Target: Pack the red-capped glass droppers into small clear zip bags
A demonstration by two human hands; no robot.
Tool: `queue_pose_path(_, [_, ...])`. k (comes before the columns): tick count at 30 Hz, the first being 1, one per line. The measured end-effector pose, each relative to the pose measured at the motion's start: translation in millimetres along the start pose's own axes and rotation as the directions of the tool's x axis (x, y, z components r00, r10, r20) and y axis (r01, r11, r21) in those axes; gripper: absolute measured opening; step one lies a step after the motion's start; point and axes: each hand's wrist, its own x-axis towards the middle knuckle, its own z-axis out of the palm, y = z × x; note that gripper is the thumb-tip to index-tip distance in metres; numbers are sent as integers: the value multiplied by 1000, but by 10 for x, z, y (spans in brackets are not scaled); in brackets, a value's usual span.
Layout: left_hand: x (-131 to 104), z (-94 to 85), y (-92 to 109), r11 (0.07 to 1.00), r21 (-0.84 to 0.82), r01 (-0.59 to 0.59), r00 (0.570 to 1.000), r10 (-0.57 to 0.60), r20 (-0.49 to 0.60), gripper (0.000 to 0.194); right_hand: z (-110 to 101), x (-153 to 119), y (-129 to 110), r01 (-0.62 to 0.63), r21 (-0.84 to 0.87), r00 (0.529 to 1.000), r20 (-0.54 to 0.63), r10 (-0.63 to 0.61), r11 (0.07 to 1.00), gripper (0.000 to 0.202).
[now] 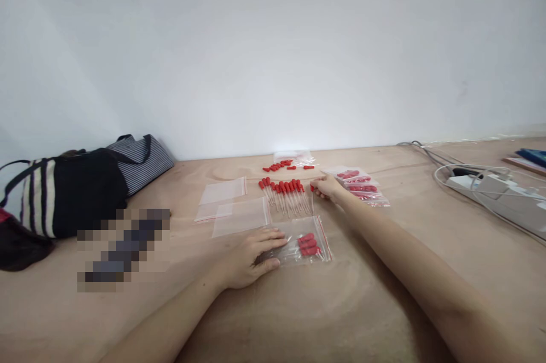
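White wall point(273, 56) behind, wooden table point(307, 317) before it.
Left hand point(251, 258) flat, fingers spread, on left end of a clear zip bag point(316, 228), red bulbs point(307, 243) inside; right hand point(327, 188) farther out, fingertips pinched. Past the bag, a row of droppers point(286, 187), bulb ends away from the person. Loose red pieces point(273, 168) beyond. Single dropper point(312, 187) in the right hand's pinch, just right of the row.

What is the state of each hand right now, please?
Left hand: open, resting on a zip-lock bag of red-bulbed droppers.
Right hand: closed, pinching a single red-bulbed dropper.
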Motion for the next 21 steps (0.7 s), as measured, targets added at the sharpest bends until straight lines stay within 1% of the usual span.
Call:
queue_pose_path(2, [1, -1, -6, 1000, 4, 7, 1000, -7, 6, 39, -86, -115, 17, 16, 104, 1000, -23, -14, 994, 17])
queue_pose_path(6, [8, 10, -16, 1000, 12, 9, 1000, -9, 5, 39, -376, -443, 146, 136, 281, 987, -121, -105, 950, 30])
queue_pose_path(7, [10, 13, -18, 1000, 13, 4, 1000, -4, 1, 39, -453, -526, 202, 206, 392, 975, -166, -151, 897, 31])
queue_pose_path(8, [12, 16, -19, 1000, 13, -1, 1000, 1, -4, 38, -519, -603, 264, 249, 471, 965, -196, -175, 846, 31])
queue_pose_path(10, [13, 18, -22, 1000, 14, -8, 1000, 8, -12, 38, -600, -734, 385, 279, 580, 957, -235, -171, 765, 30])
queue_pose_path(12, [13, 17, -23, 1000, 17, -7, 1000, 8, -14, 38, -602, -832, 475, 260, 636, 961, -248, -126, 727, 30])
queue_pose_path(14, [11, 15, -22, 1000, 20, -2, 1000, 2, -18, 38, -541, -903, 509, 228, 664, 966, -247, -79, 712, 31])
queue_pose_path(18, [14, 11, -14, 1000, 16, 0, 999, 1, -32, 41, -379, -989, 445, 163, 665, 977, -214, -24, 728, 33])
queue_pose_path(21, [17, 11, -8, 1000, 18, 11, 999, -10, -36, 44, -298, -1025, 372, 118, 704, 982, -186, 22, 700, 28])
